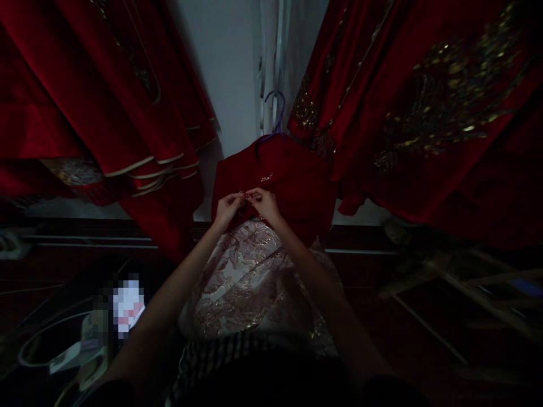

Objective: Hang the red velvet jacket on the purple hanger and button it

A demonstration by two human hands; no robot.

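Note:
A red top (292, 181) hangs in front of me on a purple hanger (280, 113), with a small row of shiny beads (267, 177) on its chest. Both of my hands meet at its front, fingertips nearly touching. My left hand (229, 208) is closed in a pinch on the top's front edge. Closed the same way, my right hand (263, 203) pinches the fabric just beside it. Any small fastener between the fingertips is too dark and small to make out. Below the top spreads a pale pink brocade skirt (237, 265) with a shiny leaf pattern.
Red garments with gold trim (148, 164) hang at the left. More red garments with gold sequin embroidery (449, 96) hang at the right. A lit, blurred-out screen (127, 305) and pale cables lie at lower left. A wooden frame (449, 277) stands at lower right.

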